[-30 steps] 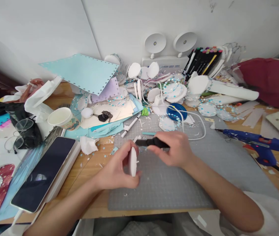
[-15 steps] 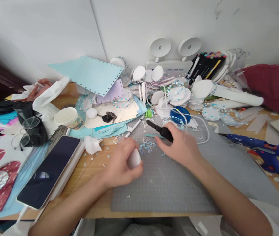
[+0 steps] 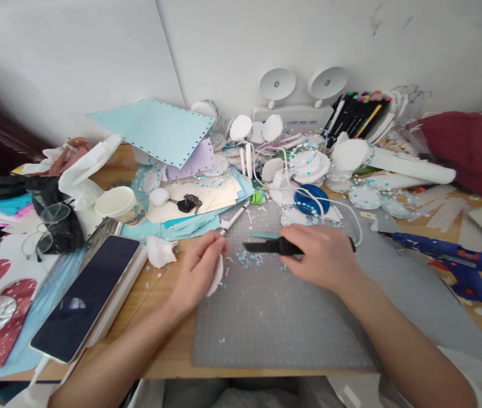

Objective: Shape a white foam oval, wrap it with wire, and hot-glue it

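Observation:
My left hand (image 3: pixel 196 272) is closed round a white foam disc (image 3: pixel 215 277), held on edge at the left border of the grey cutting mat (image 3: pixel 275 317). My right hand (image 3: pixel 324 258) grips a black craft knife (image 3: pixel 266 246) that points left, low over the mat. The knife tip lies a short way right of my left fingertips. Small blue and white scraps (image 3: pixel 252 259) are scattered on the mat between both hands.
A dark phone (image 3: pixel 85 294) on a white box lies at the left, a paper cup (image 3: pixel 117 204) behind it. A blue glue gun (image 3: pixel 449 252) rests at the right. Foam discs, paper sheets and a marker set (image 3: pixel 358 110) crowd the back.
My left hand has lowered the disc and moved it left to the mat's edge. My right hand swung the knife from pointing up-left to pointing left, level over the mat.

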Tool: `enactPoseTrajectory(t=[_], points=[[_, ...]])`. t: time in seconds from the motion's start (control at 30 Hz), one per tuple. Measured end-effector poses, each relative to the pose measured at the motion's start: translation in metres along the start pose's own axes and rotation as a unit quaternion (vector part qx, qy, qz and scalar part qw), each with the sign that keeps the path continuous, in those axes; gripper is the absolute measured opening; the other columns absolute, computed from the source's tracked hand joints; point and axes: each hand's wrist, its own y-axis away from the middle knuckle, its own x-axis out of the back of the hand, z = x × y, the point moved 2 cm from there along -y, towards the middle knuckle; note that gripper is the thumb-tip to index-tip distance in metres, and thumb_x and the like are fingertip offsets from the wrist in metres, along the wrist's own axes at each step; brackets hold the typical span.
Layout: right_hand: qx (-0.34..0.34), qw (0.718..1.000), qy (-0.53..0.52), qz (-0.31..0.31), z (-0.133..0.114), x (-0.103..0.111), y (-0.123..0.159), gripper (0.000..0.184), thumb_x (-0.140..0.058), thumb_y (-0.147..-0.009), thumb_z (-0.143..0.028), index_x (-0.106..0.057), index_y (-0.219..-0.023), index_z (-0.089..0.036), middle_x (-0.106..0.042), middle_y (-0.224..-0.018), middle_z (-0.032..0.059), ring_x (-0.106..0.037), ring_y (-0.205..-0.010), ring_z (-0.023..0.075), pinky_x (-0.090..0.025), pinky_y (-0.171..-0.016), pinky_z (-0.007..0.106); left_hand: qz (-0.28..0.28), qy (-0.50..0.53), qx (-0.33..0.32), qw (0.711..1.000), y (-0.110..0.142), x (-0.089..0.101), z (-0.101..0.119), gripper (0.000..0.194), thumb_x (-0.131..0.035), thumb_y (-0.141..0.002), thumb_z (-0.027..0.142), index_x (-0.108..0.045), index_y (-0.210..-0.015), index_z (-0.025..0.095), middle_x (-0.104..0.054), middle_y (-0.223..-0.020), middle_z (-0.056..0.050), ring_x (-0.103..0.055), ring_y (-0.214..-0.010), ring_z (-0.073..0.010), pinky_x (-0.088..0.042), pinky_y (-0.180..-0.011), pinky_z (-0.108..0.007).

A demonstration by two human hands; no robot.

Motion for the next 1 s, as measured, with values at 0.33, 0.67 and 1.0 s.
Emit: enactPoseTrajectory(t=[0.33, 0.67, 1.0], points=[[-0.239, 0.956, -0.158, 0.058, 0.027, -0.011, -0.002, 0.04, -0.053, -0.074, -0.02, -0.042, -0.112, -0.019, -0.063, -0.101, 0.0107, -0.063, -0.084, 0.0266, -0.046, -0.067, 0.034, -0.081, 0.143, 0.018, 0.986, 0.003, 0.0, -0.004, 0.039, -0.065, -0.077, 0.023, -0.053, -0.113, 0.017, -0.061, -0.116, -0.008, -0.057, -0.107, -0.0206, -0.046, -0.091, -0.032], [-0.046, 0.984, -0.167, 0.042, 0.008, -0.014, -0.003, 0.04, -0.047, -0.087, -0.016, -0.046, -0.128, -0.019, -0.053, -0.112, 0.0141, -0.055, -0.105, 0.0274, -0.048, -0.087, 0.042, -0.038, 0.078, -0.002, 0.996, 0.04, 0.006, 0.015, 0.032, -0.072, -0.074, 0.022, -0.064, -0.104, 0.017, -0.07, -0.094, -0.005, -0.063, -0.084, -0.0162, -0.054, -0.072, -0.025], [-0.119, 0.736, -0.654, -0.129, -0.025, 0.004, 0.008, 0.026, -0.064, -0.079, -0.04, -0.058, -0.093, -0.019, -0.057, -0.074, -0.0002, -0.046, -0.053, 0.0092, -0.036, -0.047, 0.023, -0.021, 0.094, -0.023, 0.995, 0.06, -0.004, 0.037, 0.036, -0.073, -0.073, 0.022, -0.055, -0.104, 0.019, -0.068, -0.076, -0.001, -0.059, -0.068, -0.0108, -0.047, -0.062, -0.019]])
